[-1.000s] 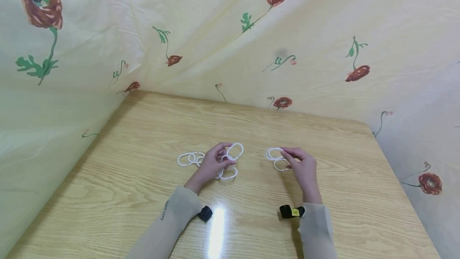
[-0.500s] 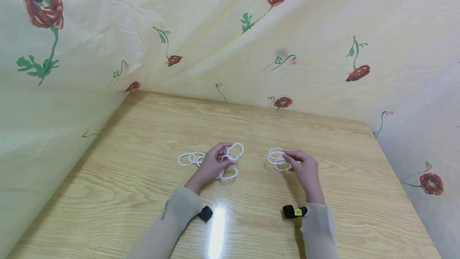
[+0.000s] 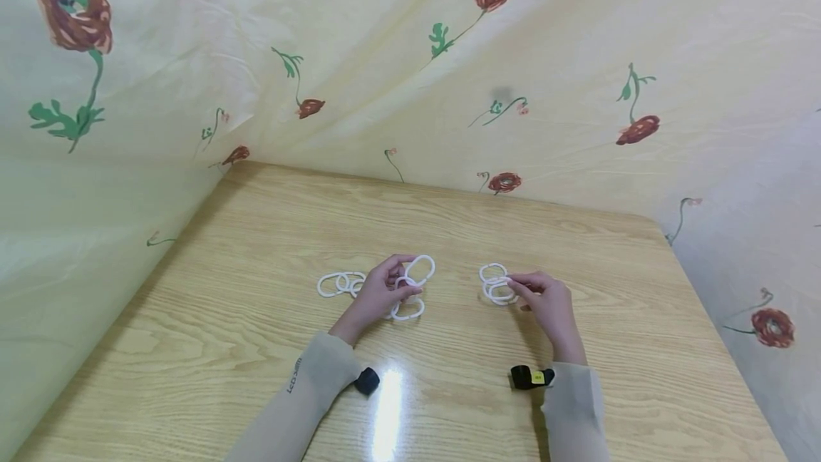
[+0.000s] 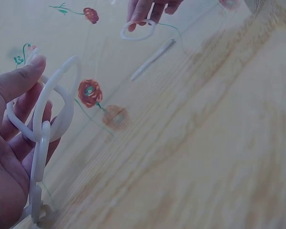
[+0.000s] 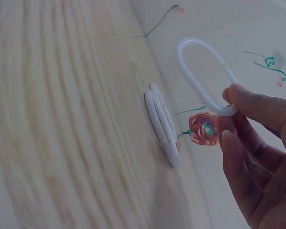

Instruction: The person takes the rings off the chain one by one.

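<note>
My left hand grips a chain of linked white plastic rings between thumb and fingers. One ring stands up past the fingertips, and another hangs below the thumb. The chain's far part lies on the table left of that hand, partly hidden behind it. To the right, my right hand pinches the end of a single oval white ring between thumb and fingertips, held above the table. Two loose white rings lie flat and overlapping on the table just beyond it.
The wooden table has rounded far corners. Floral cloth hangs along its back and both sides. A black wrist camera sits by the left sleeve, another camera by the right. Glare shows on the table's near middle.
My right hand has drawn slightly right and toward me with its ring, which now overlaps the nearer loose ring in the head view. The left hand stays where it was.
</note>
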Available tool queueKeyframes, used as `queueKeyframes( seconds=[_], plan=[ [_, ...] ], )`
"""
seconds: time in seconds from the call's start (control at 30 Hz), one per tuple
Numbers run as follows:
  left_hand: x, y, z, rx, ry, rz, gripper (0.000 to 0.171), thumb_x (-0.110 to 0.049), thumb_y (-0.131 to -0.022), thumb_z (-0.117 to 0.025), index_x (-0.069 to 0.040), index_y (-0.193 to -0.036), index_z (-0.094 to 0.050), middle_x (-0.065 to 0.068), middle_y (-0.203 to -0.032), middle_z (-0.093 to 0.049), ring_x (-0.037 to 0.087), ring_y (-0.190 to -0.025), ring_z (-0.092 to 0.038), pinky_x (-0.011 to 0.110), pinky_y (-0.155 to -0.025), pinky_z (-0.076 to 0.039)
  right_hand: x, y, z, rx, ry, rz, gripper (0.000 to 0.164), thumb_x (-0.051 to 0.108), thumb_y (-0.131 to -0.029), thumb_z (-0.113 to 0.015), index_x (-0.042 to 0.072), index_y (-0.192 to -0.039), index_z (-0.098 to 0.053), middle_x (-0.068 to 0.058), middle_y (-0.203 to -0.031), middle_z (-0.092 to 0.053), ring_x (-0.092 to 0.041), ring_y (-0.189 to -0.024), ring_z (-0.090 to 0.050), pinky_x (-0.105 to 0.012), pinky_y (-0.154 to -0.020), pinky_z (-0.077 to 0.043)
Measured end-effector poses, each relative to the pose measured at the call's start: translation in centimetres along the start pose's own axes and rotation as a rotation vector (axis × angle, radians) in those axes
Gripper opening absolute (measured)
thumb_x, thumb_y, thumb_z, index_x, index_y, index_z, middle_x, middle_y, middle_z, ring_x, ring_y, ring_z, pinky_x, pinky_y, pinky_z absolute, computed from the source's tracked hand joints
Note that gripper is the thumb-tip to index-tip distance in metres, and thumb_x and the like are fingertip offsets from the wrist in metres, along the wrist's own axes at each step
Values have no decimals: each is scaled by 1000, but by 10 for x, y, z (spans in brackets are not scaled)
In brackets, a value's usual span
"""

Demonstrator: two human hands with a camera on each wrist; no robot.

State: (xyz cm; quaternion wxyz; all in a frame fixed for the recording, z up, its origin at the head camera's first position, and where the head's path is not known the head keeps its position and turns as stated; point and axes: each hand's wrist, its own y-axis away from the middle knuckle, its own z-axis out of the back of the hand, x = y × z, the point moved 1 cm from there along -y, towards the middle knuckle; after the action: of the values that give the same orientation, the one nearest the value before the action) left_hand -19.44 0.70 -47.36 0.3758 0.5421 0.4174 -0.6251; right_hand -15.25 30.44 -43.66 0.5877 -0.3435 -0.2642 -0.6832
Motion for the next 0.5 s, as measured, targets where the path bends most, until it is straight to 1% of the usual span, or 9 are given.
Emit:
queueKeyframes(
  seconds=[0.2,0.3,0.4,0.5],
  plan=[
    [1,-1,0,4,-5,14,56,3,-81,-73,-1,-132,-53,-3,-79,-52,5,-65,-55,15,-57,-49,-4,0,4,75,41,-34,26,18,-92,-67,0,-111,-71,-16,-102,-69,-4,-75,-60,-21,-60,-56],
    [1,-1,0,4,-11,21,56,2,-81,-74,-2,-132,-53,-2,-79,-52,5,-66,-55,15,-57,-49,-5,0,7,124,74,-52,25,16,-92,-66,-1,-111,-70,-20,-106,-69,-7,-72,-60,-20,-59,-54],
    [0,-1,0,4,-13,27,56,1,-81,-74,-2,-133,-53,-2,-79,-52,6,-66,-55,15,-57,-49,-7,0,8,161,99,-64,24,14,-92,-66,-1,-111,-70,-20,-105,-69,-9,-66,-58,-20,-56,-51],
    [-1,-1,1,5,-10,34,57,1,-81,-74,-2,-134,-52,-3,-79,-52,6,-66,-54,15,-57,-49,-9,0,8,183,107,-76,24,14,-92,-66,-1,-110,-70,-16,-99,-70,-8,-63,-55,-20,-53,-48]
  ],
)
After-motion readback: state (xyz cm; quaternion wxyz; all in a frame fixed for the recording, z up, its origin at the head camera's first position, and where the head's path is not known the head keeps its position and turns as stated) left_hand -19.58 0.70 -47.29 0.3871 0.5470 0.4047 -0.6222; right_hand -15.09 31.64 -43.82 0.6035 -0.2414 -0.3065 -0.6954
